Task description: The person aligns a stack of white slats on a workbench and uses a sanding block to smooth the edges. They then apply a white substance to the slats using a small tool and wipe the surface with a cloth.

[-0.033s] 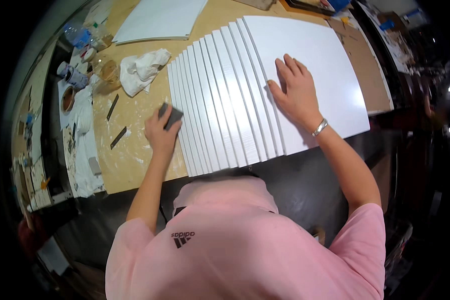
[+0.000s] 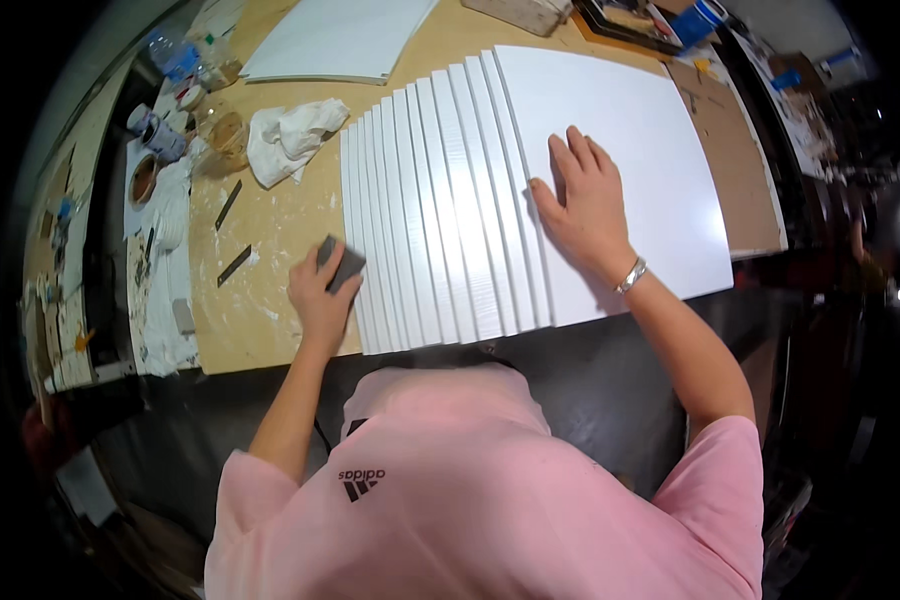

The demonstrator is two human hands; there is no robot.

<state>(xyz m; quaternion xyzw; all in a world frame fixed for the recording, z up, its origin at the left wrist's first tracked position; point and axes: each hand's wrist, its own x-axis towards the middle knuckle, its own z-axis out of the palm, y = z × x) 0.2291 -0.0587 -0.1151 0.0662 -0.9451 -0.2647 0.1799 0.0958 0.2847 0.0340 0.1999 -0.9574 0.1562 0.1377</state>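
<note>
Block (image 2: 350, 266) in left fingers (image 2: 349, 288); right fingers (image 2: 583, 155) spread; white panel (image 2: 660, 180) beneath

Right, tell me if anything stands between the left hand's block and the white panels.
Nothing visible does. The left hand holds the grey block at the left edge of the fanned white panels; whether they touch, I cannot tell. The crumpled white wad lies beyond the block, out of the way.

Left hand (image 2: 318, 295): holds grey block (image 2: 348, 268) beside the panels (image 2: 436, 210)
Right hand (image 2: 587, 207): rests on rightmost panel (image 2: 670, 180)
Panels: white, overlapping in steps on the counter (image 2: 270, 335)
Cloth (image 2: 288, 140): white, crumpled
</note>
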